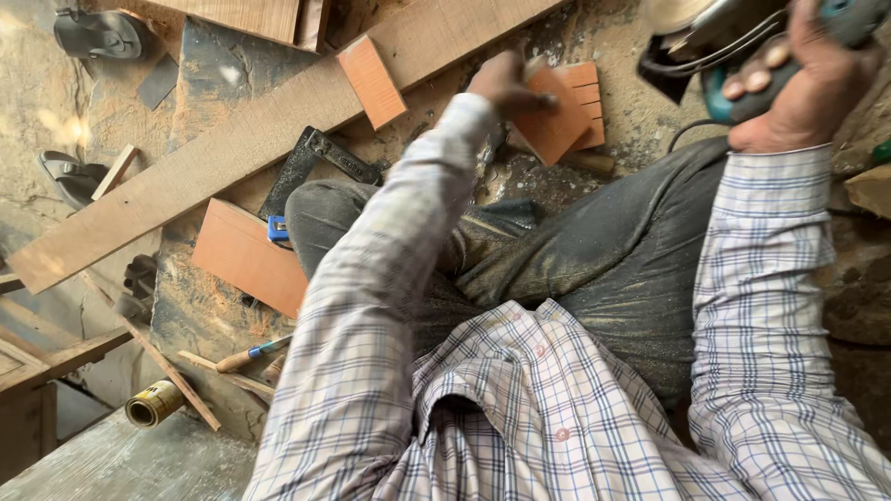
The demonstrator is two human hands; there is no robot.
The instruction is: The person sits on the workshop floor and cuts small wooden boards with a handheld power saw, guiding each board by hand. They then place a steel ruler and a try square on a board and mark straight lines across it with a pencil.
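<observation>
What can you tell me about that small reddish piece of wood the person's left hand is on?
The wood piece is a small, flat, orange-brown rectangle with smooth faces. It sits tilted on the dusty ground, lying over a second similar piece that has slots cut into its edge. The left hand grips its upper left corner, hiding that part. Sawdust lies all around it, just beyond the person's knee.

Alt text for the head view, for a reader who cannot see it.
A seated person's left hand holds a small reddish-brown wooden block near the floor while the right hand grips a teal power tool. A long pale wooden plank lies diagonally beside them.
</observation>
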